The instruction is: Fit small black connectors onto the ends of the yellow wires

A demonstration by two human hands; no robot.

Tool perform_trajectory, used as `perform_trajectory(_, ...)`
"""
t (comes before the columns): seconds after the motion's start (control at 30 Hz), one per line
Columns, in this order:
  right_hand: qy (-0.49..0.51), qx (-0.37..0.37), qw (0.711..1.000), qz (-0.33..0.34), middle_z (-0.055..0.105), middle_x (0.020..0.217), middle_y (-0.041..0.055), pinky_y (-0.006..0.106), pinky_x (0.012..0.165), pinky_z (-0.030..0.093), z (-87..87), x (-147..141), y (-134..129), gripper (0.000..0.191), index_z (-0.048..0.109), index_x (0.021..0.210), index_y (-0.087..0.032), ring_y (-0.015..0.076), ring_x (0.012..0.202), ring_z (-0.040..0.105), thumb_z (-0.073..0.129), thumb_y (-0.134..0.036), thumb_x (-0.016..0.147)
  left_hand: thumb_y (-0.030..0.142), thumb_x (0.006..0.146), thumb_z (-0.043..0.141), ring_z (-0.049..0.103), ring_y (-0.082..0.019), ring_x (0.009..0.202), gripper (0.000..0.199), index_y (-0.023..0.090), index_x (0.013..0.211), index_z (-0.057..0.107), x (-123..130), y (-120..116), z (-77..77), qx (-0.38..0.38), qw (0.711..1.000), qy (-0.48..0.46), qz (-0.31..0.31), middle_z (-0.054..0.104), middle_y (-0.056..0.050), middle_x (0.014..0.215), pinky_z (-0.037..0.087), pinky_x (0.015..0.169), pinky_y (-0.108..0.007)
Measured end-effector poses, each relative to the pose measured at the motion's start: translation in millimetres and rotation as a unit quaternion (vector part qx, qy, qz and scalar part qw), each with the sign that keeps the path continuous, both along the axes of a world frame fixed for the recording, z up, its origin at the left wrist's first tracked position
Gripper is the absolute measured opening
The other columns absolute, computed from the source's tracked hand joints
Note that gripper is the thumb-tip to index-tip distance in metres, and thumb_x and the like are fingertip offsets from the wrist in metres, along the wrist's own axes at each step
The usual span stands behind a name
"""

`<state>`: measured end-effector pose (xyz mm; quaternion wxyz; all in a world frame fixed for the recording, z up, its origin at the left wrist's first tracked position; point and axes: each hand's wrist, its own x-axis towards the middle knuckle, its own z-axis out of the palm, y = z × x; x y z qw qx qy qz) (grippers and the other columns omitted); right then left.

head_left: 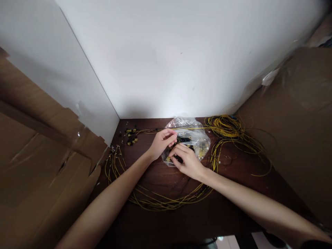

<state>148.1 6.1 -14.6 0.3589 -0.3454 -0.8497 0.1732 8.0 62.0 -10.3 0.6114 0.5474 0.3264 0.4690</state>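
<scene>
My left hand (162, 142) is closed in a pinch above a clear plastic bag (204, 141); what its fingertips hold is too small to make out. Just to the right and lower, my right hand (188, 162) reaches over the same bag, its fingers curled together around something I cannot make out. Small black and yellow parts (199, 150) lie in the bag, partly hidden by my hands. A black piece (183, 139) shows beside the left fingertips. Thin wires (147, 131) run behind my left hand across the bag.
A bundle of yellow wires (225, 127) lies at the back right of the dark brown table (155, 180). More yellow wires (166, 204) curve across the front. Black-yellow connectors (131, 140) sit at back left. Cardboard (46, 166) stands left, a brown panel (293, 138) right, a white wall (166, 69) behind.
</scene>
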Motion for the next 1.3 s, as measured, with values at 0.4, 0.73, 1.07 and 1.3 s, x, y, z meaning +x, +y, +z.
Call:
perform_trajectory(0.4, 0.221, -0.003, 0.975, -0.023, 0.055, 0.086, 0.0047, 0.032, 0.073, 0.047, 6.8, 4, -8, 0.013, 0.057, 0.09, -0.021, 0.0166, 0.082, 0.055, 0.053, -0.011, 0.083, 0.021, 0.073, 0.065, 0.055, -0.009, 0.065, 0.018, 0.012, 0.088, 0.062, 0, -1, -0.9, 0.051, 0.998, 0.039, -0.001, 0.06, -0.001, 0.072, 0.042, 0.061, -0.02)
perform_trajectory(0.73, 0.285, -0.015, 0.954, -0.09, 0.06, 0.092, 0.0051, 0.033, 0.076, 0.048, 6.0, 5, 5, 0.012, 0.065, 0.088, -0.022, 0.0172, 0.087, 0.058, 0.057, -0.016, 0.082, 0.025, 0.074, 0.065, 0.055, -0.01, 0.064, 0.019, 0.013, 0.089, 0.064, 2, 0, -5.4, 0.07, 0.997, 0.021, -0.003, 0.063, -0.003, 0.079, 0.043, 0.06, -0.021)
perform_trajectory(1.07, 0.297, 0.0, 0.95, -0.098, 0.061, 0.09, 0.0042, 0.032, 0.072, 0.049, 6.9, 8, 7, 0.01, 0.063, 0.088, -0.022, 0.017, 0.084, 0.059, 0.059, -0.016, 0.08, 0.02, 0.077, 0.061, 0.051, -0.009, 0.059, 0.012, 0.014, 0.087, 0.06, 1, 3, -9.3, 0.106, 0.994, 0.037, 0.006, 0.058, -0.001, 0.073, 0.042, 0.059, -0.021)
perform_trajectory(1.3, 0.285, -0.023, 0.951, -0.116, 0.062, 0.092, 0.0047, 0.033, 0.075, 0.049, 3.6, 12, 15, 0.012, 0.066, 0.09, -0.022, 0.0176, 0.088, 0.058, 0.059, -0.018, 0.081, 0.021, 0.076, 0.062, 0.054, -0.009, 0.063, 0.015, 0.014, 0.089, 0.061, 1, 1, -6.4, 0.084, 0.996, 0.023, -0.009, 0.06, -0.001, 0.073, 0.044, 0.064, -0.023)
